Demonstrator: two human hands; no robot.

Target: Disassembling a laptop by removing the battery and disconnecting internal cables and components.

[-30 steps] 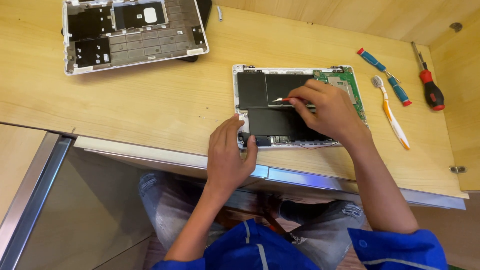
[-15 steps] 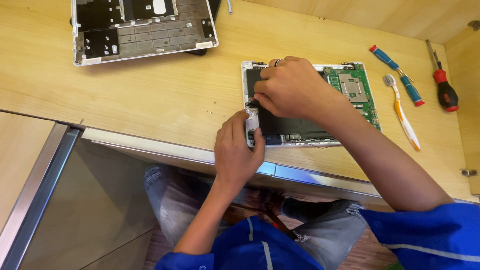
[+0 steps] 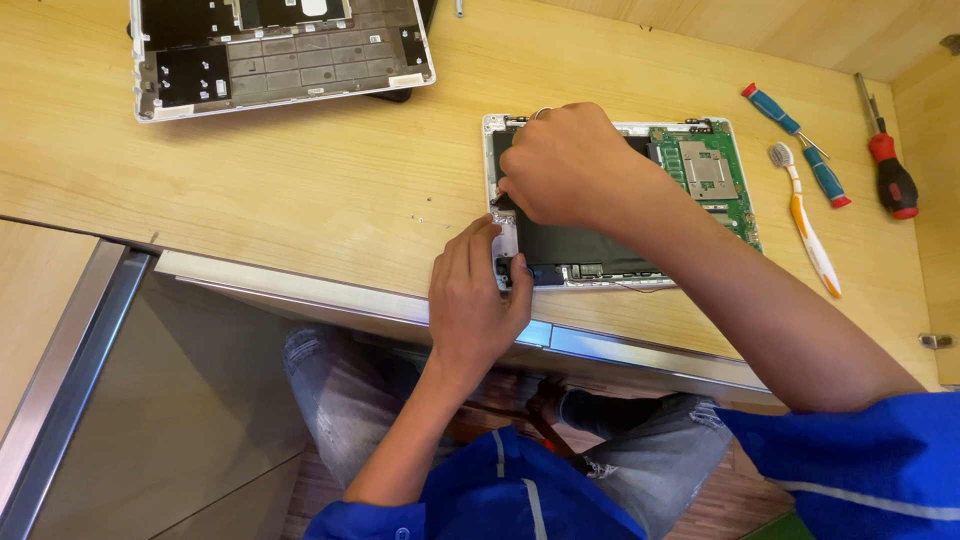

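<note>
An opened laptop base (image 3: 700,175) lies on the wooden table, showing a black battery and a green circuit board. My left hand (image 3: 478,290) rests on its front left corner, fingers pressed against the edge. My right hand (image 3: 565,165) is closed in a fist over the left part of the base, fingertips down at the black battery's left edge. Whether it pinches a small part there is hidden by the knuckles.
A second laptop shell (image 3: 280,50), underside up, lies at the far left. To the right lie a blue-handled screwdriver (image 3: 800,145), a white and orange toothbrush (image 3: 810,225) and a red and black screwdriver (image 3: 885,165). The table's front edge (image 3: 300,285) runs just under my left hand.
My right hand has moved left across the open base, from its middle to the left edge, and has closed into a fist. My left hand stays at the front left corner.
</note>
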